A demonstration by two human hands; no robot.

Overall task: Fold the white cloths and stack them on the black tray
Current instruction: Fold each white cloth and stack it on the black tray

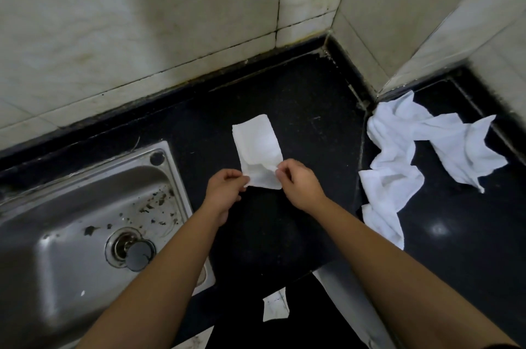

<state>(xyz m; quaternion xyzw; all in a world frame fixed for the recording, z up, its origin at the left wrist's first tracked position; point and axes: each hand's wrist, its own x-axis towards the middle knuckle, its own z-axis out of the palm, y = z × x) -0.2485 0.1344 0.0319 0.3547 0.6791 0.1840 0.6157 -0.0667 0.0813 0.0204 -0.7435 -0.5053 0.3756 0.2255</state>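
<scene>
Both hands hold one white cloth (257, 149) by its near edge: the left hand (225, 192) pinches the near left corner between thumb and fingers, and the right hand (297, 185) pinches the near right corner in the same way, so each grip is closed on fabric. This cloth is a narrow folded strip that runs away from the two pinches toward the tiled wall (142, 21), its far end lying flat on the black counter (313, 98) and its near end lifted slightly and puckered between the hands. To the right of the grip, well apart from it, lies a loose heap of crumpled white cloths (398, 155); at least two can be made out, one trailing toward the near edge of the counter and one spread farther right, but the exact count in the heap cannot be told. To the left of the grip, just beside the left forearm, is one steel sink (71, 206), with dark specks on its floor and a single drain (129, 246) with a round stopper tilted at its opening. Nearer than the grip, below the counter's edge and between the two forearms, one small white scrap (274, 309) shows against dark clothing. A black tray cannot be told apart from the dark counter.
</scene>
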